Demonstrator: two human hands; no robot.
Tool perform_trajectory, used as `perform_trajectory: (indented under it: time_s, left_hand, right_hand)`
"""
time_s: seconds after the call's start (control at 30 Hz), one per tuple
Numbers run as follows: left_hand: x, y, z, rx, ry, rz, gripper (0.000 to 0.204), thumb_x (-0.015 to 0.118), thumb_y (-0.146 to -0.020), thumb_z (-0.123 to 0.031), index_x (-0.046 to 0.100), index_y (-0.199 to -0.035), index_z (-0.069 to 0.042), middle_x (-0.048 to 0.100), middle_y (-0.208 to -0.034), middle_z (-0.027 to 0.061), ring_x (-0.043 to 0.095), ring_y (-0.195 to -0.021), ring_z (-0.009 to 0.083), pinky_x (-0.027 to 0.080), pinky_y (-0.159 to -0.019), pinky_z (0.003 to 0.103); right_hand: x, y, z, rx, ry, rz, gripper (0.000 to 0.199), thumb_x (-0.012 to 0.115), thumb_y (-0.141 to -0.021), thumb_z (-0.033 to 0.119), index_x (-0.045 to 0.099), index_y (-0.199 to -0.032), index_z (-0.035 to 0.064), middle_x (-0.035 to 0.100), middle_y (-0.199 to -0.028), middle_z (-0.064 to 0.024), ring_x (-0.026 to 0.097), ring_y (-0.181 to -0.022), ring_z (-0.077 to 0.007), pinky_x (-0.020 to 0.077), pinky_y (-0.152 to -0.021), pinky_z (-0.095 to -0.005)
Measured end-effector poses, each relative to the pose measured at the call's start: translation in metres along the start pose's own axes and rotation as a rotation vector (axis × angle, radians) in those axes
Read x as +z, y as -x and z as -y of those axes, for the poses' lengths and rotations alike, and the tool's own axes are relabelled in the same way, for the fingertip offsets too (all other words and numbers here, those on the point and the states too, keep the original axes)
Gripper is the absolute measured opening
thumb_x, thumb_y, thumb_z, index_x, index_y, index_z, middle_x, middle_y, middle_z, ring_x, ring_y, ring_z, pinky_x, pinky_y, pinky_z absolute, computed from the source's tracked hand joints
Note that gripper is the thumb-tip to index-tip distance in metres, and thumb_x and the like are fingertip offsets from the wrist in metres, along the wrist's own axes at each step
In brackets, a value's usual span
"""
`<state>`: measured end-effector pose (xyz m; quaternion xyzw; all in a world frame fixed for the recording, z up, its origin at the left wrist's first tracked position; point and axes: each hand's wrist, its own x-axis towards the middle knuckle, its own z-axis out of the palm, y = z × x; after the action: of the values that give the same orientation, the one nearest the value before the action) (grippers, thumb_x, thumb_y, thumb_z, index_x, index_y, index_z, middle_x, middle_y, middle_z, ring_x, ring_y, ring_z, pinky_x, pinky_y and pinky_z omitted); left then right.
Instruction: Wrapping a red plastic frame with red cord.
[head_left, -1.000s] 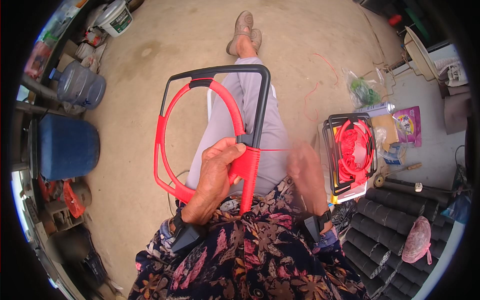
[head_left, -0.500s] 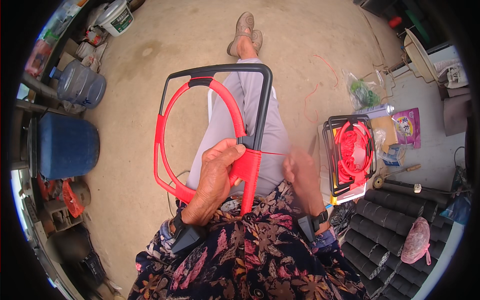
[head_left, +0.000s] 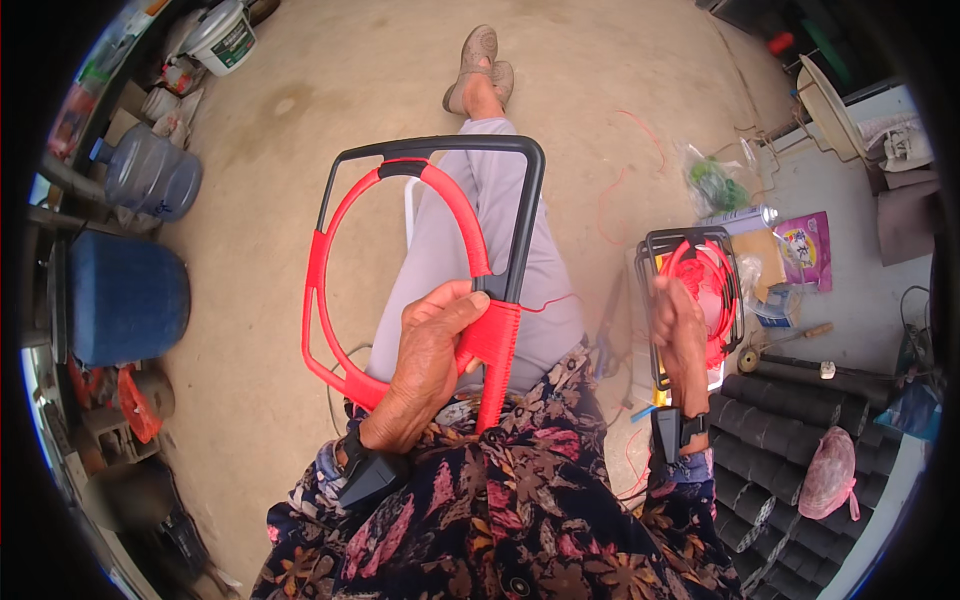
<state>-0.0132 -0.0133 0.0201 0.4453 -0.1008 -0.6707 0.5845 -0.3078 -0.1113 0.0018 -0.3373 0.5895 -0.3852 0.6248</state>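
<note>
My left hand (head_left: 428, 345) is closed round the lower right corner of a black frame (head_left: 531, 205), held upright over my lap. Inside the frame is a ring (head_left: 462, 212) wrapped largely in red, and a broad red-wrapped corner (head_left: 492, 338) sits under my thumb. From that corner a red thread (head_left: 548, 303) curls loosely rightward. My right hand (head_left: 680, 325) is out to the right, in front of several similar black-and-red frames (head_left: 718, 265) stacked together. Its fingers are curled and blurred by motion; what they hold, if anything, cannot be made out.
Loose red threads (head_left: 640, 135) lie on the concrete floor. At the right are a spray can (head_left: 745, 219), a purple packet (head_left: 806, 250), a wooden-handled tool (head_left: 800, 336) and dark rolls (head_left: 780, 400). A blue barrel (head_left: 130, 298) and a water jug (head_left: 152, 172) stand at the left.
My right hand has swung away to the right, from beside the frame to the stacked ones. The red thread, straight before, now hangs slack. My left hand keeps its hold.
</note>
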Motion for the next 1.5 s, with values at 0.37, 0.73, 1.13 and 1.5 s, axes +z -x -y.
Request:
perform_trajectory:
  time_s: [0.37,0.73,1.13,1.5]
  left_hand:
    - [0.004,0.009,-0.003,0.034,-0.004,-0.057,0.016,0.055,-0.090,-0.012,0.059,-0.098,0.002,0.062,-0.071,0.0055,0.050,-0.046,0.0077,0.033,-0.037,0.021]
    - [0.009,0.009,-0.005,0.106,0.024,-0.020,0.030,0.056,-0.088,-0.012,0.053,-0.114,0.002,0.062,-0.072,0.0067,0.052,-0.047,0.0098,0.036,-0.037,0.022]
    - [0.004,0.003,0.002,0.063,-0.100,0.003,0.039,0.053,-0.089,-0.020,0.050,-0.116,0.008,0.064,-0.079,0.0219,0.056,-0.046,0.0147,0.040,-0.035,0.022]
    - [0.002,0.006,0.003,0.095,-0.037,-0.087,0.030,0.056,-0.088,-0.017,0.054,-0.108,0.007,0.062,-0.071,0.0125,0.054,-0.044,0.0165,0.041,-0.033,0.024]
  right_hand:
    - [0.128,-0.007,-0.001,-0.204,0.369,0.610,0.025,0.046,-0.095,0.020,0.063,-0.092,0.0023,0.041,-0.060,0.0061,0.036,-0.054,-0.0038,0.0298,-0.047,-0.0214]
    - [0.144,-0.004,0.006,-0.113,0.227,0.904,0.022,0.046,-0.097,0.021,0.051,-0.105,0.0012,0.052,-0.058,0.0000,0.043,-0.044,-0.0057,0.0339,-0.041,-0.0217]
    - [0.154,0.004,0.000,-0.115,0.219,0.957,0.021,0.049,-0.096,0.015,0.057,-0.113,0.0046,0.049,-0.060,0.0029,0.045,-0.044,-0.0038,0.0333,-0.040,-0.0187]
    - [0.127,0.006,0.004,-0.070,0.213,1.043,0.024,0.048,-0.091,0.014,0.051,-0.110,-0.0006,0.056,-0.061,-0.0032,0.051,-0.048,-0.0096,0.0403,-0.046,-0.0251]
